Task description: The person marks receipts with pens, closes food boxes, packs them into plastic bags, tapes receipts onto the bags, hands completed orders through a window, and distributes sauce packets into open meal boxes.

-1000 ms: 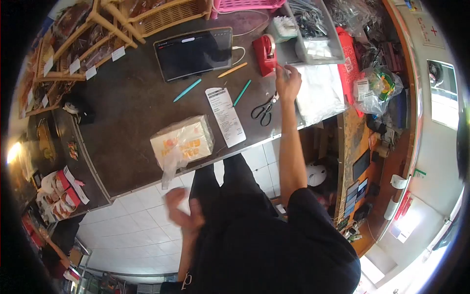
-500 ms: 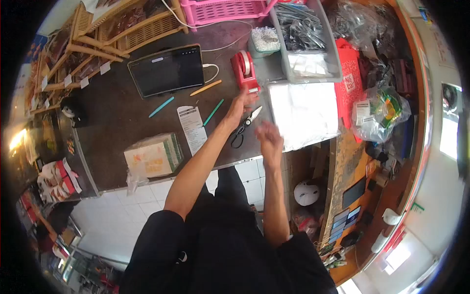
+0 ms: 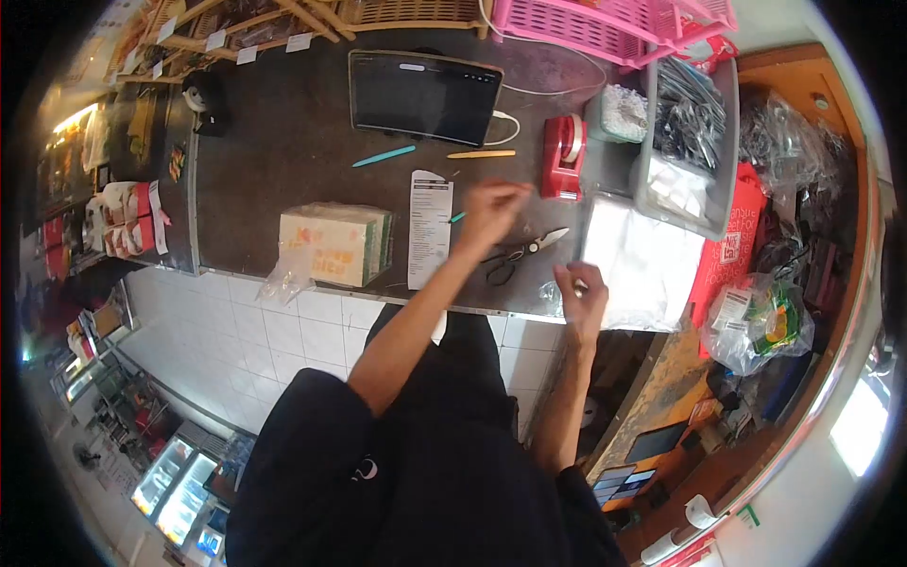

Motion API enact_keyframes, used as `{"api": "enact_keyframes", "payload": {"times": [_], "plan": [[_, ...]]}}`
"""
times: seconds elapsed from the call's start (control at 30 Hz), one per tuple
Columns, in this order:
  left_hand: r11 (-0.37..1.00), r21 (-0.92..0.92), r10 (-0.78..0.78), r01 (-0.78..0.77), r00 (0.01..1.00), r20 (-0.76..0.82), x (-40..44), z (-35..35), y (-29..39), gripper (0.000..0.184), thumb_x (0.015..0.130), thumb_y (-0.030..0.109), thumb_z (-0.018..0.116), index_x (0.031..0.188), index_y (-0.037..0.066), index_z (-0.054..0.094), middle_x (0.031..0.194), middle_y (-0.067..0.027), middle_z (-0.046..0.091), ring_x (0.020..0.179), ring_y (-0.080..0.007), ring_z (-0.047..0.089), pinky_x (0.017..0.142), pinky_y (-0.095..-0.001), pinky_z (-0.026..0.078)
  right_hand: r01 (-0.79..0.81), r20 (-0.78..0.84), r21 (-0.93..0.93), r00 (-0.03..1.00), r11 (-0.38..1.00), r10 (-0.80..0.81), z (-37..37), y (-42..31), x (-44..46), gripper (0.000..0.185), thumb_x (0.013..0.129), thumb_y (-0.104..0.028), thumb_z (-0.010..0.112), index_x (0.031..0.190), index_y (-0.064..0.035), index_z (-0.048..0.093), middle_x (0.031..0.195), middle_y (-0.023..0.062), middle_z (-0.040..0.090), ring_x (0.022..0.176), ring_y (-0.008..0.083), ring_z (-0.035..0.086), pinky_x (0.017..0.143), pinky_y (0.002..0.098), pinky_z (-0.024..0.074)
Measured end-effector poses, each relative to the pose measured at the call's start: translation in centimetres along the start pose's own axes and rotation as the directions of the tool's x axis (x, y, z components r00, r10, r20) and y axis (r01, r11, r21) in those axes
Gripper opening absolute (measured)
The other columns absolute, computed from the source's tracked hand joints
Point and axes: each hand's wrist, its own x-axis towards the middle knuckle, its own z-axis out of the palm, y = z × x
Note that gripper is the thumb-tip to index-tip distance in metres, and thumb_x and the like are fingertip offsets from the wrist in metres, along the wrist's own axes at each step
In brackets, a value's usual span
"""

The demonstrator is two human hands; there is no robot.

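Note:
My left hand (image 3: pixel 493 215) hovers over the dark counter, its fingers pinched together and pointing at the red tape dispenser (image 3: pixel 564 159). Motion blur hides what, if anything, is between them. By the counter's front edge, my right hand (image 3: pixel 584 298) is closed with curled fingers; its contents cannot be made out. A scrap of clear plastic (image 3: pixel 550 295) shows just left of it. Between the hands lie scissors (image 3: pixel 524 255) with black handles, blades partly apart. A printed receipt (image 3: pixel 430 231) lies left of my left hand, which partly covers a green pen (image 3: pixel 459 216).
A plastic-wrapped box (image 3: pixel 326 244) sits near the front edge. Behind are a tablet (image 3: pixel 425 97), a blue pen (image 3: pixel 384 156) and a yellow pen (image 3: pixel 482 154). Right of the dispenser are a stack of white plastic bags (image 3: pixel 642 260) and a grey bin (image 3: pixel 688 215).
The view has turned, so the counter items appear farther right. My left hand has drawn back from the tape dispenser and its fingers have come together. My right hand is now by the white bags.

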Motion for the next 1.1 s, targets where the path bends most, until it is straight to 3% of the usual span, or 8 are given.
{"api": "enact_keyframes", "payload": {"times": [0.07, 0.17, 0.23, 0.37, 0.5, 0.57, 0.87, 1.1], "plan": [[0.986, 0.037, -0.160, 0.162, 0.985, -0.062, 0.1, -7.1, 2.8, 0.015, 0.087, 0.015, 0.075, 0.098, 0.005, 0.079, 0.088, -0.0104, 0.075, 0.078, -0.0170, 0.070, 0.068, -0.0286, 0.054, 0.189, 0.075, -0.087, 0.980, 0.978, -0.182, 3.2, -2.9, 3.0, 0.022, 0.079, -0.020, 0.081, 0.076, -0.0005, 0.070, 0.082, 0.0136, 0.068, 0.082, 0.0287, 0.067, 0.072, 0.0384, 0.0536], [0.881, 0.471, 0.095, -0.048, 0.992, -0.077, 2.1, -15.2, -1.4, 0.014, 0.082, 0.015, 0.076, 0.091, 0.004, 0.078, 0.089, -0.0152, 0.074, 0.078, -0.0254, 0.071, 0.069, -0.0357, 0.056, 0.422, 0.216, -0.371, 0.906, 0.827, -0.365, 10.8, -6.2, 7.5, 0.024, 0.076, -0.024, 0.079, 0.073, -0.0026, 0.071, 0.078, 0.0152, 0.069, 0.083, 0.0343, 0.067, 0.072, 0.0431, 0.0546], [0.626, 0.777, 0.079, -0.060, 0.997, 0.014, 3.3, -17.3, -1.3, 0.012, 0.079, 0.014, 0.076, 0.085, 0.004, 0.076, 0.089, -0.0179, 0.073, 0.079, -0.0315, 0.072, 0.070, -0.0410, 0.057, 0.318, 0.354, -0.496, 0.924, 0.808, -0.146, 15.7, -5.5, 10.0, 0.021, 0.075, -0.024, 0.076, 0.075, -0.0037, 0.072, 0.082, 0.0158, 0.070, 0.087, 0.0355, 0.068, 0.074, 0.0460, 0.0557], [0.311, 0.948, 0.046, 0.071, 0.995, -0.089, 5.9, -16.5, -4.3, 0.013, 0.074, 0.016, 0.079, 0.075, 0.006, 0.070, 0.079, -0.0175, 0.070, 0.078, -0.0376, 0.070, 0.070, -0.0494, 0.056, 0.323, 0.349, -0.576, 0.928, 0.751, -0.131, 19.0, -5.0, 11.0, 0.017, 0.073, -0.021, 0.076, 0.077, -0.0054, 0.073, 0.089, 0.0155, 0.068, 0.090, 0.0373, 0.067, 0.074, 0.0467, 0.0565], [0.667, 0.744, 0.107, -0.027, 0.992, -0.060, 4.1, -17.1, 0.4, 0.010, 0.076, 0.011, 0.078, 0.076, 0.006, 0.070, 0.080, -0.0140, 0.071, 0.077, -0.0313, 0.071, 0.067, -0.0422, 0.055, 0.510, 0.027, -0.401, 0.837, 0.761, -0.547, 15.3, -4.5, 8.1, 0.016, 0.074, -0.019, 0.081, 0.076, -0.0062, 0.072, 0.089, 0.0133, 0.065, 0.086, 0.0338, 0.065, 0.074, 0.0437, 0.0523], [0.880, 0.448, 0.219, -0.159, 0.972, -0.086, -0.4, -17.3, 4.2, 0.007, 0.077, 0.007, 0.078, 0.077, 0.006, 0.070, 0.080, -0.0120, 0.072, 0.076, -0.0270, 0.071, 0.066, -0.0376, 0.055, 0.458, -0.030, -0.203, 0.881, 0.866, -0.473, 11.9, -6.0, 5.2, 0.017, 0.074, -0.015, 0.083, 0.074, -0.0046, 0.069, 0.084, 0.0120, 0.064, 0.081, 0.0313, 0.062, 0.072, 0.0420, 0.0483], [0.881, 0.438, 0.230, -0.178, 0.971, -0.068, -14.8, -25.1, 17.4, 0.017, 0.071, -0.003, 0.084, 0.082, 0.003, 0.074, 0.078, -0.0095, 0.072, 0.070, -0.0167, 0.069, 0.064, -0.0279, 0.053, 0.142, 0.292, 0.113, 0.941, 0.983, -0.169, 5.9, -14.3, -9.2, 0.023, 0.071, -0.009, 0.087, 0.074, -0.0012, 0.065, 0.083, 0.0080, 0.066, 0.073, 0.0173, 0.062, 0.061, 0.0297, 0.0468], [0.846, 0.526, 0.181, -0.085, 0.974, -0.135, -6.0, -30.5, 6.5, 0.010, 0.078, 0.007, 0.079, 0.085, 0.002, 0.074, 0.080, -0.0121, 0.072, 0.072, -0.0184, 0.070, 0.067, -0.0286, 0.053, 0.208, 0.292, 0.039, 0.933, 0.977, -0.210, 20.3, -7.5, -3.6, 0.020, 0.082, -0.019, 0.079, 0.082, -0.0019, 0.071, 0.080, 0.0117, 0.069, 0.070, 0.0233, 0.064, 0.063, 0.0361, 0.0483]]}}
